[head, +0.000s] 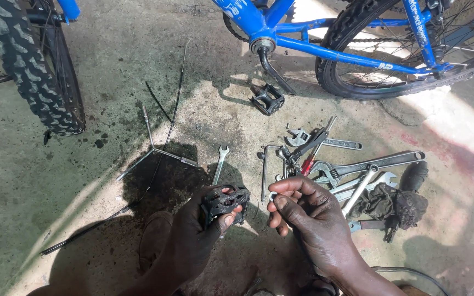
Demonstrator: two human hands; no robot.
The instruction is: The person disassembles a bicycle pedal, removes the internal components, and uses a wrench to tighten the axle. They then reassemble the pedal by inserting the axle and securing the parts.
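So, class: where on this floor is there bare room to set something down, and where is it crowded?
Bare concrete lies between the knobby tyre and the three-way wrench, and at far right beyond the tool pile. That pile, beside the right hand, is crowded. The left hand holds a pedal.

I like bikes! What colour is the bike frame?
The bike frame is bright blue, seen in the head view.

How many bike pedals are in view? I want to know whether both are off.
2: one pedal held in the left hand, one pedal on the crank arm. Others may be hidden.
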